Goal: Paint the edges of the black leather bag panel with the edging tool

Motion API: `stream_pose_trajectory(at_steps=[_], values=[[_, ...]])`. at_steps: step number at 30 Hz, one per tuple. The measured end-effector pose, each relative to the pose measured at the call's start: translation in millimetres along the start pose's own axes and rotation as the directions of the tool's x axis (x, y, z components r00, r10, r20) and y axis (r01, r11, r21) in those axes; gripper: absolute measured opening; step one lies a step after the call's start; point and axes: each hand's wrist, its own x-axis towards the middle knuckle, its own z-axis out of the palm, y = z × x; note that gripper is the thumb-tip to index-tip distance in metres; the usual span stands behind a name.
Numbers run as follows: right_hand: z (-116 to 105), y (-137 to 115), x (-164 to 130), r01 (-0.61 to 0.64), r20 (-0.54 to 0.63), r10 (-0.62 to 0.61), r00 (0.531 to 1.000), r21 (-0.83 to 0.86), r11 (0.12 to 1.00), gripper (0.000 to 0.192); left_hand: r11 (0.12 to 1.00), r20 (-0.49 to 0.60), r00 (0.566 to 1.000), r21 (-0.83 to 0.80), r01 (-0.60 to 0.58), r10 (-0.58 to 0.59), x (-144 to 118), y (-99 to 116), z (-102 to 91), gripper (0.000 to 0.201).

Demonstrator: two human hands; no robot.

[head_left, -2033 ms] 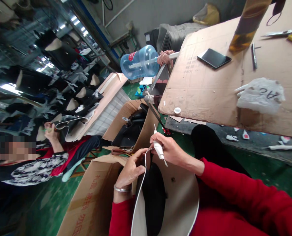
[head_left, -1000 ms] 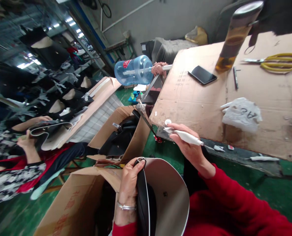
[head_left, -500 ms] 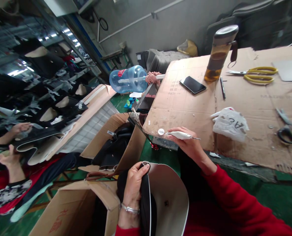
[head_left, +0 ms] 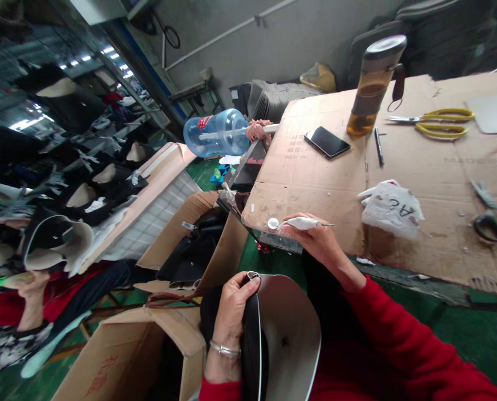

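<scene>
My left hand [head_left: 232, 312] is closed on the upper edge of a black bag-like piece [head_left: 292, 328] with a pale inner face and a white rim. The thumb lies on top of the edge. A small dark mark shows on the pale inside. Over the near left corner of the table, my right hand [head_left: 321, 245] pinches a white pen-like tool [head_left: 303, 223]. Its thin metal point faces right, away from the bag piece. At the tool's left end lies a small round white dish [head_left: 273, 223]; whether they touch I cannot tell.
The cardboard-covered table [head_left: 298, 189] bears a phone [head_left: 327, 142], tea bottle [head_left: 374, 89], pen [head_left: 379, 147], yellow-handled scissors [head_left: 441, 123], black-handled scissors [head_left: 488, 223] and a plastic bag [head_left: 393, 210]. Cardboard boxes [head_left: 118, 345] stand left; a co-worker's hand [head_left: 33, 289] is beyond.
My right hand with the white tool has shifted slightly left, closer to the dish. My left hand keeps its grip. The co-worker's black and pale piece is now raised and turned open.
</scene>
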Motion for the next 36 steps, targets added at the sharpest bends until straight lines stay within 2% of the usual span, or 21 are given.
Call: stream_pose_trajectory(at_steps=[2, 6, 13, 18, 24, 26, 29, 32, 36], values=[[0.7, -0.2, -0.2, -0.013, -0.027, 0.013, 1.000, 0.003, 1.000, 0.022, 1.000, -0.002, 1.000, 0.011, -0.002, 0.002, 0.0, 0.1, -0.4, 0.036], [1.4, 1.0, -0.9, -0.012, 0.004, 0.012, 1.000, 0.013, 1.000, 0.022, 1.000, 0.006, 1.000, 0.025, -0.004, 0.004, -1.9, 1.6, -0.5, 0.036], [0.8, 1.2, -1.3, -0.040, -0.053, 0.043, 0.998, 0.046, 0.998, 0.025, 0.999, 0.002, 1.000, 0.039, -0.019, 0.019, -5.3, 3.8, -1.4, 0.036], [-0.4, -2.1, -1.4, -0.080, -0.115, 0.099, 0.988, 0.159, 0.984, 0.027, 0.999, -0.008, 1.000, 0.042, -0.021, 0.022, -5.6, 3.0, -3.9, 0.038], [-3.3, -6.2, -2.1, -0.054, -0.219, 0.157, 0.963, 0.412, 0.910, 0.030, 0.998, -0.010, 0.999, 0.054, -0.034, 0.035, -7.4, 4.6, -0.7, 0.037], [-3.8, -11.5, -4.9, -0.097, -0.157, 0.194, 0.968, 0.480, 0.872, 0.029, 0.997, -0.006, 0.999, 0.064, -0.049, 0.049, -8.4, 5.1, 0.9, 0.035], [0.0, -23.7, -13.8, -0.225, 0.083, 0.219, 0.972, 0.593, 0.773, 0.029, 0.993, 0.010, 0.997, 0.092, -0.075, 0.074, -9.7, 4.5, 1.9, 0.032], [10.0, -35.4, -25.1, -0.325, 0.270, 0.192, 0.944, 0.646, 0.691, 0.034, 0.987, 0.033, 0.995, 0.123, -0.103, 0.099, -10.5, 2.8, 0.9, 0.029], [23.1, -40.7, -33.6, -0.370, 0.340, 0.183, 0.922, 0.640, 0.673, 0.040, 0.980, 0.051, 0.991, 0.149, -0.128, 0.122, -12.1, 1.6, -1.4, 0.027]])
